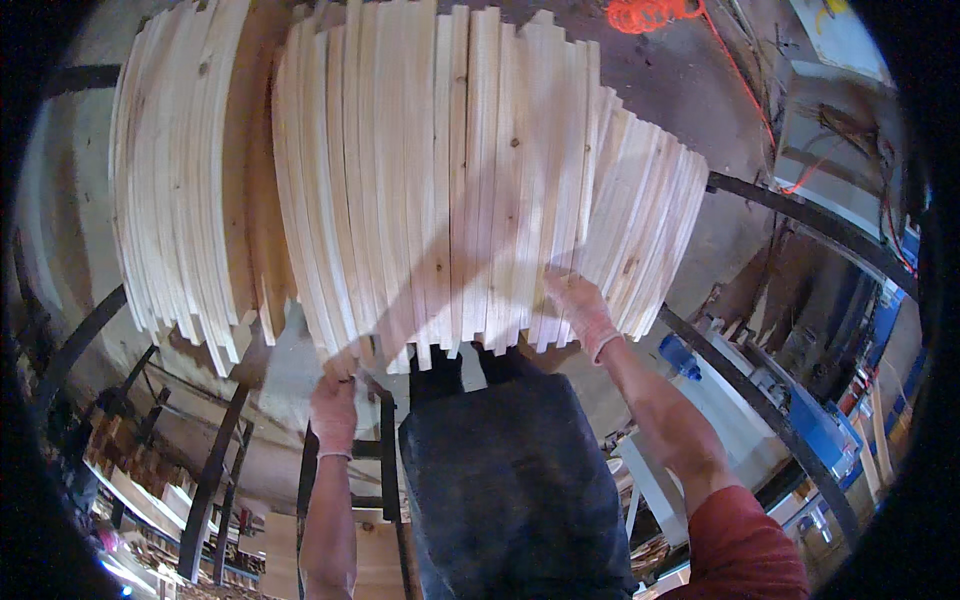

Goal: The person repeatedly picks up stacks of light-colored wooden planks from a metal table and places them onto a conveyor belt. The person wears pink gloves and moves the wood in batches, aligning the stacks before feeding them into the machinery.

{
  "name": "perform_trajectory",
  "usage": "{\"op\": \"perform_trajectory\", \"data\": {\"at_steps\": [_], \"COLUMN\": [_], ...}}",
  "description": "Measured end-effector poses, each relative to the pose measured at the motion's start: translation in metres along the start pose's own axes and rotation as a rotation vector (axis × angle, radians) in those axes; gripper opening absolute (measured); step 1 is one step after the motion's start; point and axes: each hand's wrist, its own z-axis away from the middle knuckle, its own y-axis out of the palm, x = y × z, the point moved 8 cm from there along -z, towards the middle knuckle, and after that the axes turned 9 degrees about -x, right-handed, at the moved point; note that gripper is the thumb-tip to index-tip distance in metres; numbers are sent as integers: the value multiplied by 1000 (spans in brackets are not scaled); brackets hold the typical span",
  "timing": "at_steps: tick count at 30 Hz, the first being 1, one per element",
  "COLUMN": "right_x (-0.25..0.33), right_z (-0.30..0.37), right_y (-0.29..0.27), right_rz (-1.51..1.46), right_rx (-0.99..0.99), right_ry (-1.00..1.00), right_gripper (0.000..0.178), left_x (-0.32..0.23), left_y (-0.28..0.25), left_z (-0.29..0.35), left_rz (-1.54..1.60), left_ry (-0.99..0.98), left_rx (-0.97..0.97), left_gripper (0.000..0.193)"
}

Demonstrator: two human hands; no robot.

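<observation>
Long pale wooden strips (400,170) lie side by side in a broad layer before me. My left hand (333,410), in a pale glove, is closed at the near end of a strip on the layer's left side. Its fingertips are partly hidden by the wood. My right hand (578,303), gloved too, rests on top of the strips near their right side, fingers stretched forward over the wood. A slanted group of strips (645,230) lies just right of that hand. Shadows fall across the middle strips.
Another wooden stack (175,180) stands at the left. Dark metal rails (780,400) and a frame (215,480) flank me. A dark apron (510,480) covers my front. An orange coiled hose (645,14) lies at the far right, near a grey box (830,150).
</observation>
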Motion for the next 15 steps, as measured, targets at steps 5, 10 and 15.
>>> {"op": "perform_trajectory", "data": {"at_steps": [5, 10, 15], "right_x": [4, 83, 116], "right_z": [-33, -53, -117], "right_y": [-33, -54, -71], "right_rz": [187, 200, 109], "right_rx": [93, -103, -322], "right_ry": [12, -317, -392], "right_gripper": [73, 65, 71], "left_x": [-43, -168, -181], "left_y": [34, -8, 14], "left_z": [-24, -116, -181], "left_rz": [-258, -141, 321], "left_ry": [214, 503, 240], "left_rx": [100, -197, -153], "left_gripper": [68, 78, 78]}}
